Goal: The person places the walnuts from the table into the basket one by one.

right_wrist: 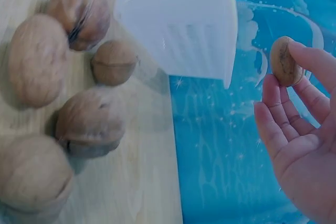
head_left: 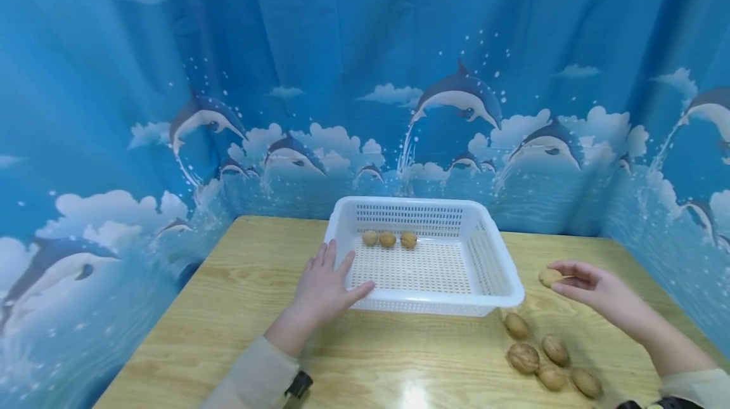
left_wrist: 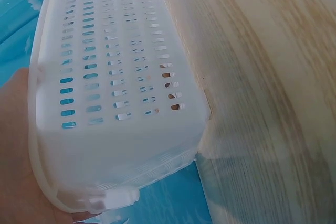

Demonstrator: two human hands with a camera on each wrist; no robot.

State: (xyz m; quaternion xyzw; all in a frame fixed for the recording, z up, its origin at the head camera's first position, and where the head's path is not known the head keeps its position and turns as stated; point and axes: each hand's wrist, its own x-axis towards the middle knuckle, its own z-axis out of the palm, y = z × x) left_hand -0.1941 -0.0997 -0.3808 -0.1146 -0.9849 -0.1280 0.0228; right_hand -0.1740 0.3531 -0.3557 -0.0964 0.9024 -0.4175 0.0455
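My right hand (head_left: 607,298) pinches a walnut (head_left: 550,278) between thumb and fingertips, off the right side of a white plastic basket (head_left: 422,305). The right wrist view shows this walnut (right_wrist: 285,62) at the tips, with the other fingers loosely bent below it. At the basket's front left corner, my left hand (head_left: 325,285) rests on the rim with its fingers spread. Part of that hand (left_wrist: 13,150) shows along the rim in the left wrist view. Inside the basket, three walnuts (head_left: 388,240) sit in a row near the back left.
Several loose walnuts (head_left: 523,357) lie on the wooden table (head_left: 228,333), in front of the basket's right corner. A blue curtain (head_left: 365,79) printed with dolphins hangs behind the table and along its sides.
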